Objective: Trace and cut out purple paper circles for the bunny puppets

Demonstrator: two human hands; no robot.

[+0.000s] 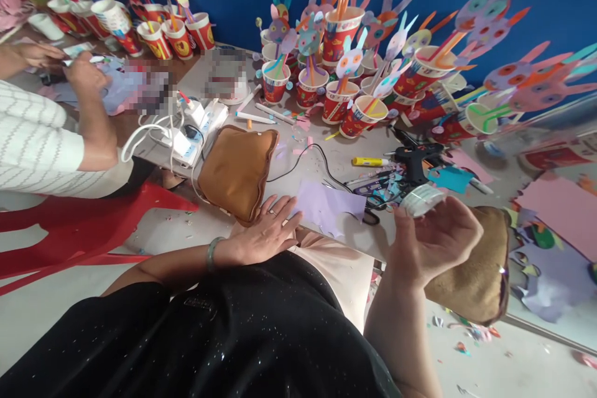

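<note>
Raised over the front of the table, my right hand (441,239) grips a roll of clear tape (422,200) between thumb and fingers. My left hand (268,230) lies flat at the table's front edge, fingers spread, holding nothing. Beside its fingertips is a torn sheet of light purple paper (329,206). A brown cushion (240,171) touches or nearly touches the back of that hand. Just beyond the tape sit a black glue gun (415,165), a piece of blue paper (450,179) and purple-handled scissors (368,186) among paper scraps.
Paper cups with paper-animal figures (342,99) crowd the back along a blue wall. A power strip (205,130) with white cables stands left of the cushion. A second cushion (471,273) lies right. At far left, another person's hands (86,74) handle paper near a red chair (93,224).
</note>
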